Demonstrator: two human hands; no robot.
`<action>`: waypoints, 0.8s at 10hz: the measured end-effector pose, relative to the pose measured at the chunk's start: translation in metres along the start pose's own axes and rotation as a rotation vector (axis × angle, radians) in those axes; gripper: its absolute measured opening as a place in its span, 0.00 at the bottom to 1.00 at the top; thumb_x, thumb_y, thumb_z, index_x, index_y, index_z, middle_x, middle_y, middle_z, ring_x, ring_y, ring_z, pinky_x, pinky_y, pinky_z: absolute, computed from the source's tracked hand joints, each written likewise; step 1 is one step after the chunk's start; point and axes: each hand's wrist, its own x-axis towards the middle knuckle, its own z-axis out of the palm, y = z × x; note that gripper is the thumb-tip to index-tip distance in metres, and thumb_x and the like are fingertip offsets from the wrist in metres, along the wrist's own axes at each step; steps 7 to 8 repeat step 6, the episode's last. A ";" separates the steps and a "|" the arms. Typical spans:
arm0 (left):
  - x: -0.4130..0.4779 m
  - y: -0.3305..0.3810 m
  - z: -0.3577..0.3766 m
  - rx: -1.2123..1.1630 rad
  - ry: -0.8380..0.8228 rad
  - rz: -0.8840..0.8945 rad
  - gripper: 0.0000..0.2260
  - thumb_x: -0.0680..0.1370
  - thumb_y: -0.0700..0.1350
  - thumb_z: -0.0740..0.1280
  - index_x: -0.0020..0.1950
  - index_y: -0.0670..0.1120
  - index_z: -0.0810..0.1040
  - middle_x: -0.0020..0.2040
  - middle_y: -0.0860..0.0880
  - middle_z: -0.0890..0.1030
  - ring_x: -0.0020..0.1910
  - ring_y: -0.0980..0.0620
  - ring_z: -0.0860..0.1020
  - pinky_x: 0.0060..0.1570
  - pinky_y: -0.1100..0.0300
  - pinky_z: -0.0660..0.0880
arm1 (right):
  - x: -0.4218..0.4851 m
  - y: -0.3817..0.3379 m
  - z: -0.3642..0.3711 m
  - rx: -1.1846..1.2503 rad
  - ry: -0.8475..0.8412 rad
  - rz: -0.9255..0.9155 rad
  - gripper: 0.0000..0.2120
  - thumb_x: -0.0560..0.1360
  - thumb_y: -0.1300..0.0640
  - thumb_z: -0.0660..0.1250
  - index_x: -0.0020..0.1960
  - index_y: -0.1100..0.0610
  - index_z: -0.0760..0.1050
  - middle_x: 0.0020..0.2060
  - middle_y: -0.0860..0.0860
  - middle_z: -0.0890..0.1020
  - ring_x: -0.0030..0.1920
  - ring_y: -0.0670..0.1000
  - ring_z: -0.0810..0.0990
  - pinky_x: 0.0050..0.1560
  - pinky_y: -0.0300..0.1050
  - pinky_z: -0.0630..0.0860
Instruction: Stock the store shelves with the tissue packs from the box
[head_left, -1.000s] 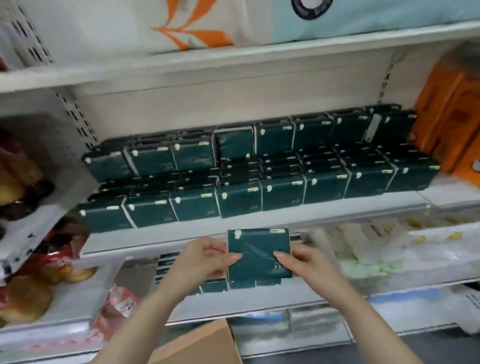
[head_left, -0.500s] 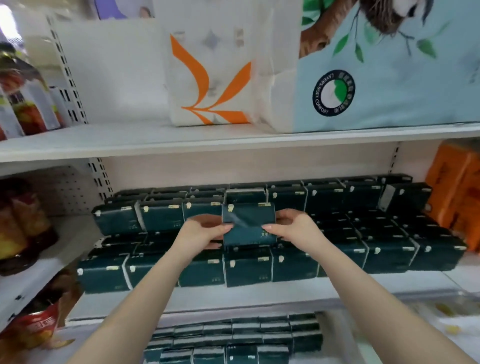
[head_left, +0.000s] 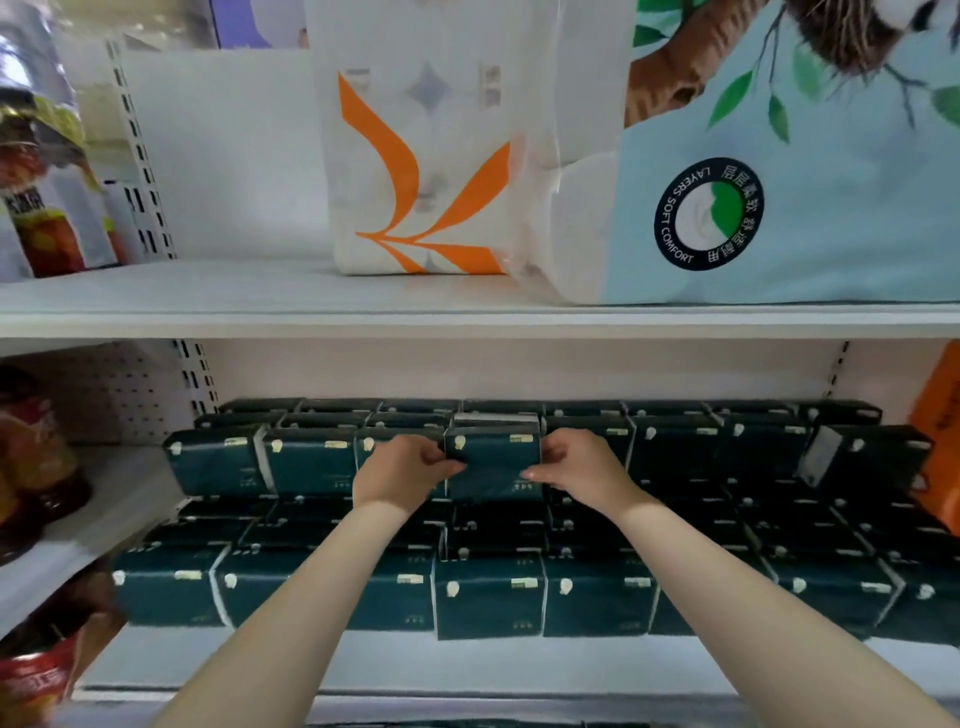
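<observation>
The white middle shelf (head_left: 467, 662) carries dark green tissue packs (head_left: 488, 597), which stand in close rows from the back wall to near the front edge, with a higher tier behind. Orange packs (head_left: 941, 441) stand at its right end. On the upper shelf (head_left: 208, 299) stand a white pack with orange leaves (head_left: 415, 171) and, touching it, a light blue pack (head_left: 831, 249).

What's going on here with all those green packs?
A person is stocking a store shelf with dark green tissue packs. The left hand and right hand hold one tissue pack by its two sides, with the fingers curled round its edges. They hold it in line with the raised back row. The front row below it looks full. Big bags of paper rolls sit on the shelf above.
</observation>
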 end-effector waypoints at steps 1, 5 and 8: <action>-0.003 -0.002 0.006 0.066 -0.026 -0.001 0.12 0.76 0.64 0.71 0.45 0.56 0.83 0.39 0.56 0.84 0.38 0.55 0.81 0.43 0.56 0.82 | 0.006 0.008 0.010 -0.082 -0.009 0.022 0.07 0.69 0.53 0.79 0.42 0.55 0.83 0.37 0.46 0.85 0.39 0.42 0.83 0.38 0.32 0.75; 0.002 0.015 0.008 0.320 -0.052 -0.039 0.20 0.77 0.67 0.66 0.39 0.50 0.78 0.39 0.51 0.81 0.39 0.49 0.81 0.41 0.57 0.77 | 0.009 0.010 0.019 -0.108 0.042 0.034 0.09 0.70 0.51 0.78 0.43 0.57 0.84 0.37 0.47 0.84 0.38 0.45 0.83 0.43 0.43 0.80; 0.000 0.013 0.007 0.326 -0.074 -0.032 0.23 0.77 0.66 0.66 0.38 0.48 0.77 0.38 0.51 0.81 0.37 0.49 0.81 0.37 0.58 0.75 | 0.002 0.008 0.017 -0.098 0.045 0.050 0.10 0.72 0.50 0.76 0.47 0.56 0.83 0.39 0.47 0.84 0.41 0.47 0.83 0.46 0.44 0.80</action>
